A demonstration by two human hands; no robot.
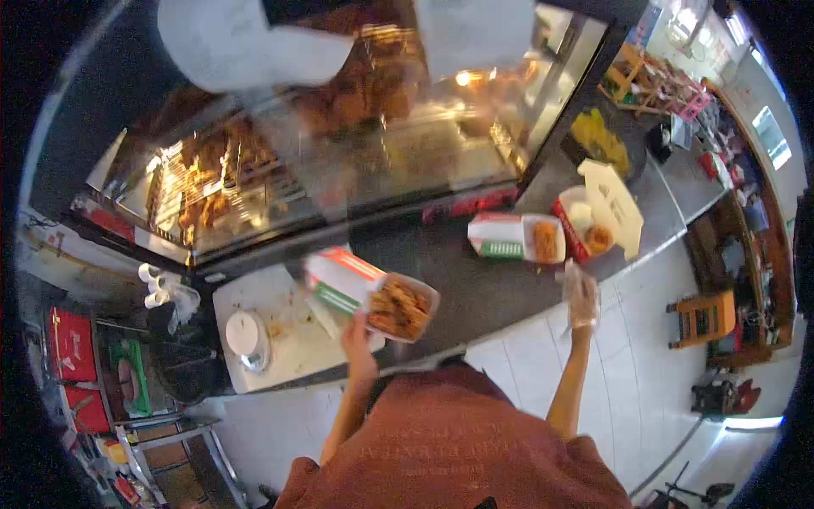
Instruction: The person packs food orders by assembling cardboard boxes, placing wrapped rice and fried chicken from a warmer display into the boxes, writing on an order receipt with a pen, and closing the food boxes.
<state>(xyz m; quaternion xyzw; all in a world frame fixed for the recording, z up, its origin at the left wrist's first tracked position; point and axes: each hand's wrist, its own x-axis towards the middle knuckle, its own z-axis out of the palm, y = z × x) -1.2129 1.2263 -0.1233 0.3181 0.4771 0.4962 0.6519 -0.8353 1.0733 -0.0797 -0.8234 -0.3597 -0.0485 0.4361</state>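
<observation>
My left hand (360, 346) is closed on the near edge of a paper takeaway box (346, 284), white with orange and green panels. Its lid is raised, and brown fried pieces of food (398, 307) fill the tray. My right hand (582, 293), in a clear plastic glove, hangs by the counter's front edge with its fingers stretched out and nothing visible in them. Just beyond those fingers stand a second takeaway box (500, 237) with fried food inside and a red box (570, 204) holding food, its cream lid (615, 208) folded open.
A white cutting board (280, 293) with crumbs lies at the left, carrying a small white scale (248, 338). Behind the counter (441, 271) rises a lit glass display case (339, 153) of food. A yellow bag (600, 140) sits at the back right; a wooden stool (708, 318) stands on the floor.
</observation>
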